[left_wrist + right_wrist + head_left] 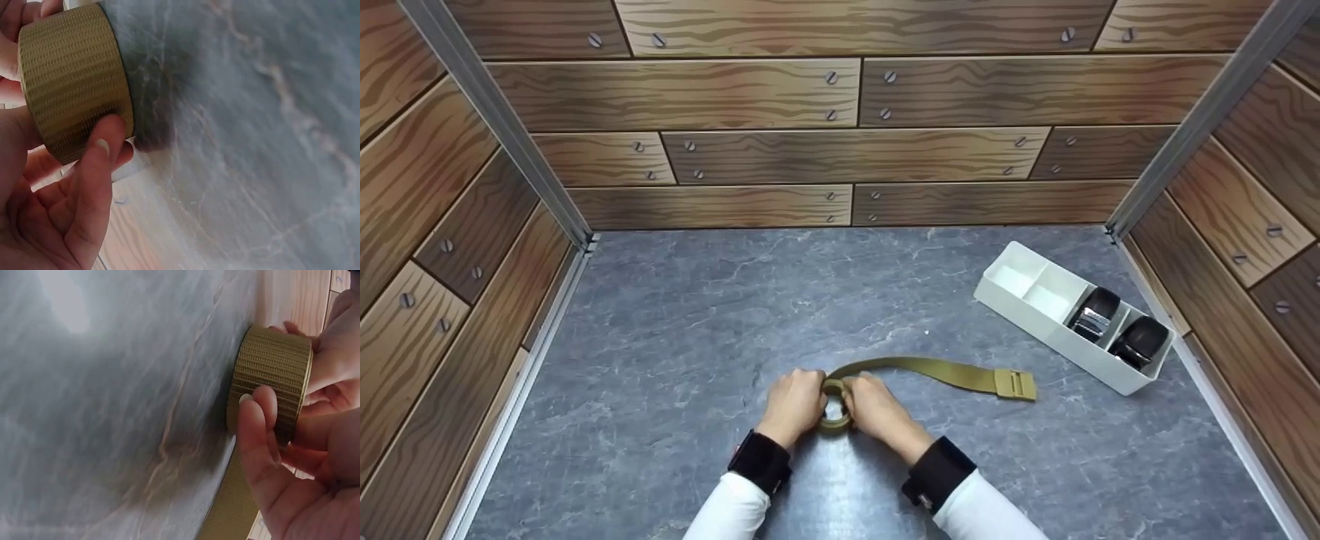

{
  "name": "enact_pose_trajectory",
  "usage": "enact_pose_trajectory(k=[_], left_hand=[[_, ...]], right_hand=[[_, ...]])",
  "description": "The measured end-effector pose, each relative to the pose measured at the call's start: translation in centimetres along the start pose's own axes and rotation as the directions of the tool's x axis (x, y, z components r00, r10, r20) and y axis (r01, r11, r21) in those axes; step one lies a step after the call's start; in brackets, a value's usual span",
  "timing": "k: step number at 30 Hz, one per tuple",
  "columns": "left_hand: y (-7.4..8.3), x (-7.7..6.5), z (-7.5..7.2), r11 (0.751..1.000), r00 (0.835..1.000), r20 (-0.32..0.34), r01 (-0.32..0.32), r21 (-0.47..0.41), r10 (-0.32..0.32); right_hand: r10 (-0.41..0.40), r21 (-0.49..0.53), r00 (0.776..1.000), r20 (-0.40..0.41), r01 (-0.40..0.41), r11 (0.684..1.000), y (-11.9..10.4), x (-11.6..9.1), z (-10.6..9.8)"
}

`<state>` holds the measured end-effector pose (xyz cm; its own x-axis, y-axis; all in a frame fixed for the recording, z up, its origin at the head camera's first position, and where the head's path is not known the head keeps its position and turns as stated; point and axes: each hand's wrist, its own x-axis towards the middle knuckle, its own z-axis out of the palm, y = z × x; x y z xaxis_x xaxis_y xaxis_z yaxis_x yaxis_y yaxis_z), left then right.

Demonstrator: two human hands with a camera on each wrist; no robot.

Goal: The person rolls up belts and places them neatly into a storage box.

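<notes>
A khaki webbing belt (930,367) lies on the grey surface, one end wound into an upright ring-shaped coil (73,79). The rest runs off to the right, ending in a buckle (1015,385) of the same colour. My left hand (796,403) grips the coil from the left, its thumb and fingers around the ribbed band. From the other side my right hand (879,405) pinches the coil, with fingertips (256,410) pressed on its outer face. In the right wrist view, the flat strap (230,500) trails out below the coil.
A white divided box (1050,337) stands at the right. Two of its compartments hold black rolled items (1140,341) with shiny metal parts. Wood-patterned walls (847,157) with grey metal corner posts enclose the surface at the back and sides.
</notes>
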<state>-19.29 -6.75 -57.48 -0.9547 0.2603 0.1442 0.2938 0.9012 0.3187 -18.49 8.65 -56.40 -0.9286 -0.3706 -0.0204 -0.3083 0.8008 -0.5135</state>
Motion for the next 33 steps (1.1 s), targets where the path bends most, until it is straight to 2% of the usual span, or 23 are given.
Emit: enact_pose_trajectory(k=[4,6,8,11,14,16,20,23,25,30,33], left_hand=[[-0.1,0.0,0.1,1.000,1.000,-0.022,0.010,0.010,-0.010],[-0.1,-0.1,0.1,1.000,0.999,-0.025,0.022,0.005,-0.022],[-0.1,-0.1,0.0,0.999,0.999,-0.016,0.032,-0.004,-0.032],[-0.1,-0.1,-0.3,0.999,0.999,0.009,0.040,-0.020,-0.040],[-0.1,-0.1,-0.5,0.999,0.999,0.007,0.036,-0.012,-0.036],[-0.1,-0.1,-0.4,1.000,0.999,-0.017,0.027,-0.001,-0.027],[0.0,-0.2,-0.1,1.000,0.997,-0.071,0.027,0.005,-0.027],[0.0,-0.2,-0.1,0.999,0.997,-0.071,0.037,-0.012,-0.038],[0.1,-0.2,-0.1,0.999,0.997,-0.058,0.044,-0.022,-0.045],[0.3,0.0,-0.2,0.999,0.999,-0.024,0.047,-0.025,-0.048],[0.4,0.0,-0.1,0.999,0.998,-0.026,0.049,0.001,-0.049]], right_hand=[[0.047,0.024,0.999,0.005,-0.047,0.999,-0.2,0.0,0.1],[0.099,0.071,0.995,0.033,-0.101,0.992,-0.3,-0.1,0.1],[0.118,0.088,0.992,0.048,-0.121,0.989,-0.4,0.0,0.2],[0.061,0.032,0.998,0.028,-0.061,0.998,-0.3,0.1,0.3],[-0.019,-0.043,1.000,-0.008,0.019,0.999,0.0,0.3,0.4],[-0.019,-0.029,1.000,-0.002,0.019,0.999,0.2,0.5,0.3],[0.089,0.068,0.995,0.038,-0.091,0.994,0.1,0.4,-0.2],[0.139,0.135,0.987,0.081,-0.149,0.980,0.0,0.2,-0.6],[0.119,0.135,0.989,0.086,-0.129,0.982,0.0,0.1,-0.7],[-0.026,0.010,1.000,0.017,0.026,1.000,0.4,0.1,-0.6],[0.004,0.027,1.000,0.009,-0.004,1.000,0.5,0.1,-0.5]])
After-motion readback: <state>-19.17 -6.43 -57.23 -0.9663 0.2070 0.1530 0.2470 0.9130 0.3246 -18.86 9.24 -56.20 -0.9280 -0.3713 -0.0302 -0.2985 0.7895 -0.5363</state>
